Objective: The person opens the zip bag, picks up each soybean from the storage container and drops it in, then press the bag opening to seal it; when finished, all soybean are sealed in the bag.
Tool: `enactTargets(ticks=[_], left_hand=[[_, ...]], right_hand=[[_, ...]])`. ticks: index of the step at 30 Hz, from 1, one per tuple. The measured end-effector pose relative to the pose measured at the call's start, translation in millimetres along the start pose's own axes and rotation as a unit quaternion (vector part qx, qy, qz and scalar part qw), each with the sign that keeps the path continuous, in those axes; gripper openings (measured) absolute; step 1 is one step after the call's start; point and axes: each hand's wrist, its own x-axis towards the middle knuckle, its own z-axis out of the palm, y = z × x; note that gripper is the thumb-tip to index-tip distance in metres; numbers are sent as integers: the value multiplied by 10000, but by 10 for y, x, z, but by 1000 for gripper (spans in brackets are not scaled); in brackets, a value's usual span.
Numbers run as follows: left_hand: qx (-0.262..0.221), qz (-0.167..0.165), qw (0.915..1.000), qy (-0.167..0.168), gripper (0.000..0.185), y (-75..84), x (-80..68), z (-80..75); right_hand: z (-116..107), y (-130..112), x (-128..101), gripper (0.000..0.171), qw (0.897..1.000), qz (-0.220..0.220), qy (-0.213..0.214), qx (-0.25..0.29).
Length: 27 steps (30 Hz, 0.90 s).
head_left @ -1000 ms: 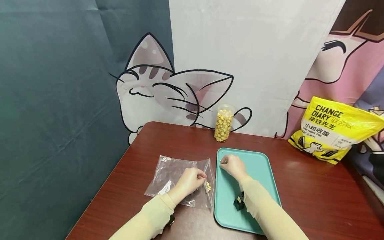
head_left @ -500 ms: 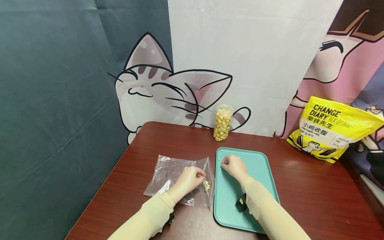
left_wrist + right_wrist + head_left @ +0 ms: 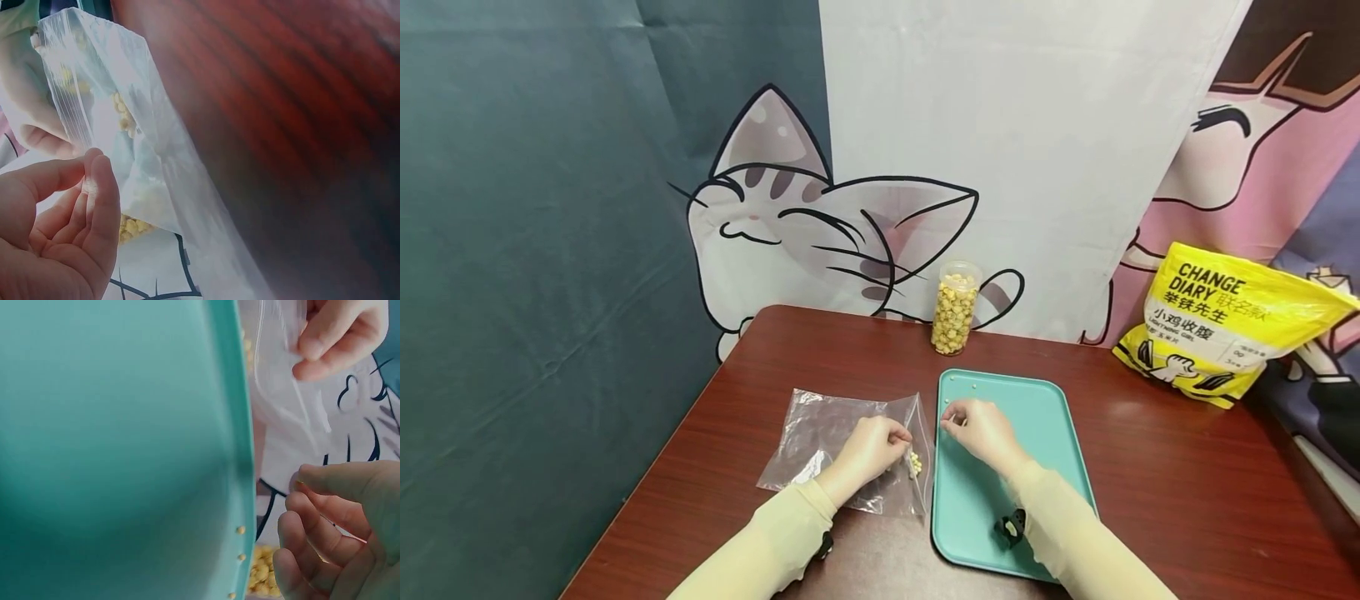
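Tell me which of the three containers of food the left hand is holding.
It is the clear zip bag, lying flat on the table left of the teal tray. The left hand pinches its top edge; the jar and yellow pouch stand untouched farther back.

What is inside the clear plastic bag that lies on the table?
A few small yellow pellets lie inside the plastic bag, near its opening, which the left hand pinches. That hand covers part of the bag.

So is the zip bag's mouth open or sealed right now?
Open. The left hand pinches one lip of the clear zip bag and lifts it off the other, and small yellow pellets lie just inside.
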Motion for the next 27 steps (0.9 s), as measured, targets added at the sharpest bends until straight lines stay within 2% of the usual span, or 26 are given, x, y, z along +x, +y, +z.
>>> enactTargets(ticks=[13,20,27], left_hand=[[-180,-95,9998,44,16,-3,22,14],[-159,-87,9998,47,16,-3,17,6],[-215,-85,9997,-2,16,-3,11,1]], right_hand=[[56,-187,-174,5,9955,-945,-56,-64],[95,-201,-203,3,9949,-1005,-74,101],[79,-132,-184,5,9957,-865,-116,322]])
